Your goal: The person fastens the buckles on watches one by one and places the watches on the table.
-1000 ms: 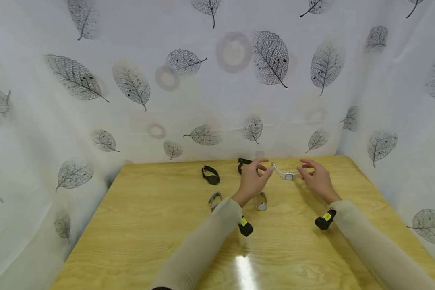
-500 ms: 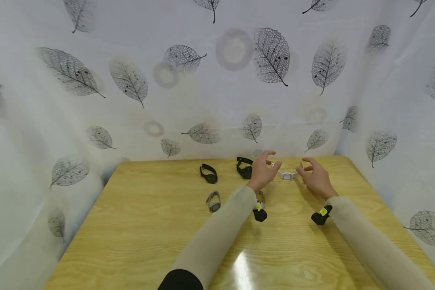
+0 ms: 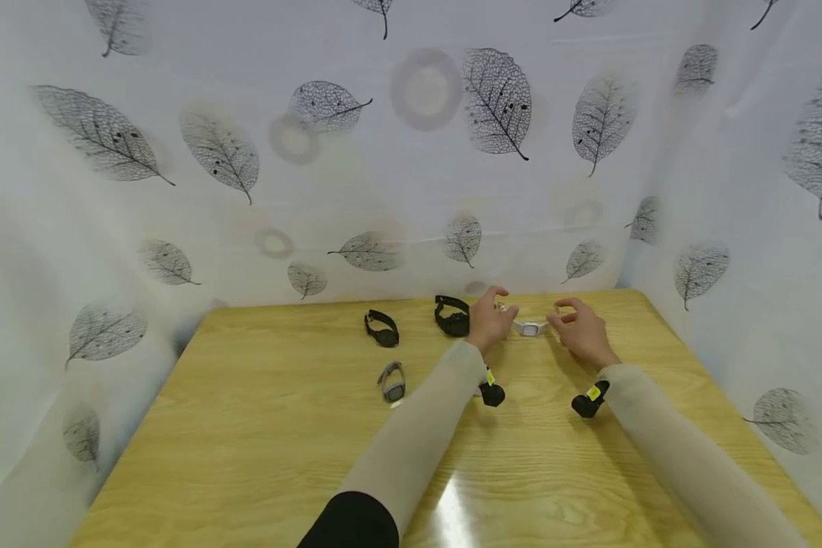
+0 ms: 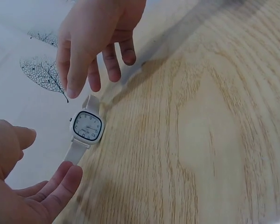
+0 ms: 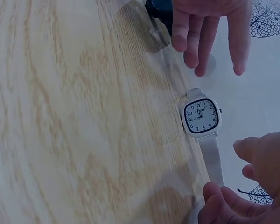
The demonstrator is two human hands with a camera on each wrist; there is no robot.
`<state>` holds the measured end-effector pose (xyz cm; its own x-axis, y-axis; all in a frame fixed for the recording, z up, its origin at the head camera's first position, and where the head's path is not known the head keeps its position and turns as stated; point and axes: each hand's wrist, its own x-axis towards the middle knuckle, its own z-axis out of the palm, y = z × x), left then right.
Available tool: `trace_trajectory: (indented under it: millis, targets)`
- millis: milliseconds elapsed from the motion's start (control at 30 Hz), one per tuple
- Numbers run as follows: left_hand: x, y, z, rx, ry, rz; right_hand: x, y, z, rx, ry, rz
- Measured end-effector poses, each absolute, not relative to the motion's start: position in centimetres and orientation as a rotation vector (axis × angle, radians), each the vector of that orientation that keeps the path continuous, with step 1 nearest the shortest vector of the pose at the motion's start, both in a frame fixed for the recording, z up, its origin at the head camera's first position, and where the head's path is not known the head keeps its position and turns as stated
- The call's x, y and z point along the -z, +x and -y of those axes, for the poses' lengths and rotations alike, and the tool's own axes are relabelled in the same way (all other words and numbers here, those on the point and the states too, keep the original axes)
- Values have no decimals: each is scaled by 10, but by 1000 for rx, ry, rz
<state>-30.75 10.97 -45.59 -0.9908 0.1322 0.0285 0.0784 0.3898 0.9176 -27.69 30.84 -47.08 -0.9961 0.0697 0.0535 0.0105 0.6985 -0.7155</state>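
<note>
A white wristwatch [image 3: 530, 329] with a square face and white strap lies near the far edge of the wooden table. My left hand [image 3: 491, 320] is at the left end of its strap, thumb spread apart from the fingers. On the other side is my right hand [image 3: 581, 333], its thumb also standing away from the fingers. In the left wrist view the left fingertips [image 4: 72, 176] overlap the strap end. The right wrist view has the right fingertips [image 5: 212, 189] right at the opposite strap end. The watch dial [image 5: 201, 115] faces up between both hands.
Two black watches [image 3: 382, 329] [image 3: 455, 318] lie along the back of the table [image 3: 260, 396]. A grey watch [image 3: 393, 383] lies nearer, left of the left sleeve. Another watch is mostly hidden behind the left wrist. A leaf-printed curtain [image 3: 383, 190] stands behind the table.
My left hand has moved right, closer to the white watch, uncovering the black watch and the grey one. The right hand stays by the strap. The head view has shifted slightly.
</note>
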Motion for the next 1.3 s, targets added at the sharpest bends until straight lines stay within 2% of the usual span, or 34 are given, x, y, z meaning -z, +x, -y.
trace_trajectory:
  millis: [200, 533, 1300]
  targets:
    - [466, -313, -105, -1688, 163, -2571, 477, -281, -297, -1226, -108, 2821]
    - [474, -317, -115, -1716, -72, -2478, 479, -285, -291, -1168, -144, 2830]
    - [471, -310, -134, -1707, -163, -2528, 478, -284, -302, -1106, -221, 2882]
